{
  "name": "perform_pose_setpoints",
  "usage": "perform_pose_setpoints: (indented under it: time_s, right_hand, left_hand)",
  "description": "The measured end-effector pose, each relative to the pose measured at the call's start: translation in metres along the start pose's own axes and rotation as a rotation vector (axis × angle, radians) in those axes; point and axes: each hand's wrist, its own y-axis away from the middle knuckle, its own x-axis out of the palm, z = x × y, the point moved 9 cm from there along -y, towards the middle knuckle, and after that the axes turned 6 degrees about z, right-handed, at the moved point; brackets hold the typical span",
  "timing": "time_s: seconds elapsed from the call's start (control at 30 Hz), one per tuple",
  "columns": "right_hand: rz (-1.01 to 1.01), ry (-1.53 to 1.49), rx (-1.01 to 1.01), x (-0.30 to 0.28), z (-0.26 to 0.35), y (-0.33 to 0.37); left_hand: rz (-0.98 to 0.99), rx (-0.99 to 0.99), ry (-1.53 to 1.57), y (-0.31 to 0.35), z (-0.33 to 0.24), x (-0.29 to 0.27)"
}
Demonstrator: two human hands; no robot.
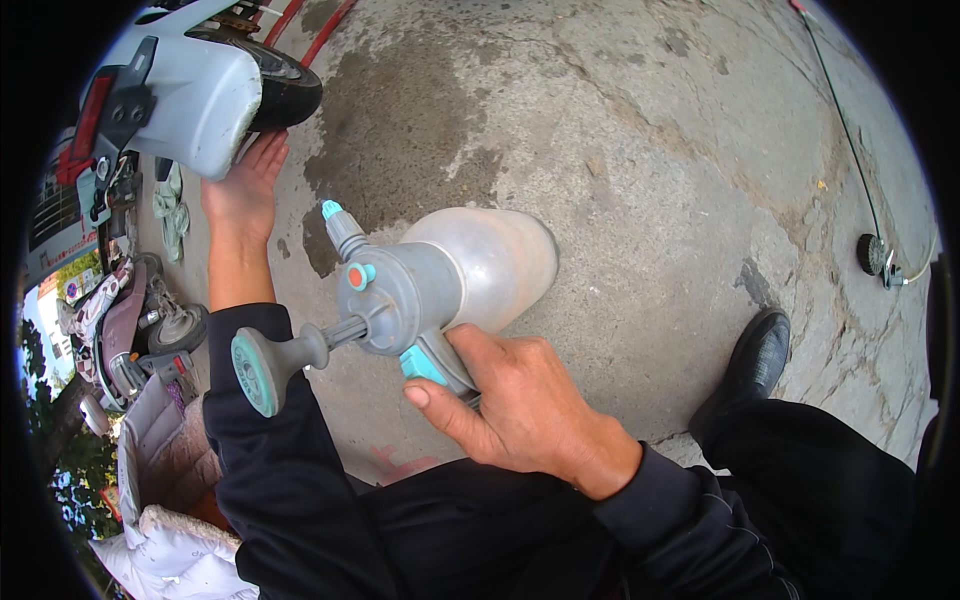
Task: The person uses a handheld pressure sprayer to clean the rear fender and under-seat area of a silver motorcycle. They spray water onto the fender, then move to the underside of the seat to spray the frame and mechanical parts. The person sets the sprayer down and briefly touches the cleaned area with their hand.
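My right hand (530,405) is closed round the handle of a pump sprayer (490,262), with the thumb just below its teal trigger. The sprayer has a cloudy, see-through bottle, a grey head, and a grey plunger pointing to the left. It is tilted, and its teal-tipped nozzle points toward the far left. My left hand (243,200) reaches out with its fingers straight and close together. Its fingertips are at the lower edge of a scooter's white rear mudguard (205,105), beside the black tyre (288,88). Whether they touch it, I cannot tell.
Dark wet patches (385,130) mark the concrete ground beyond the sprayer. A long-handled round black brush (870,254) lies at the far right. Parked scooters (125,330) and a padded white cover (180,555) are on the left. My shoe (757,355) is at the right.
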Motion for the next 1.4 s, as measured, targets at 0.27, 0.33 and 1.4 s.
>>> perform_pose_setpoints:
  time_s: [0.27, 0.33, 1.4]
  right_hand:
    - [-0.006, 0.007, -0.016, 0.000, 0.004, -0.002]
    - [-0.007, 0.010, -0.025, 0.001, 0.005, -0.002]
    - [-0.034, 0.009, -0.051, 0.000, 0.008, 0.002]
  left_hand:
    - [-0.017, 0.032, -0.067, 0.012, -0.016, 0.008]
    - [-0.044, 0.037, -0.068, 0.016, -0.020, 0.009]
    - [-0.082, -0.008, 0.040, -0.005, 0.014, -0.004]
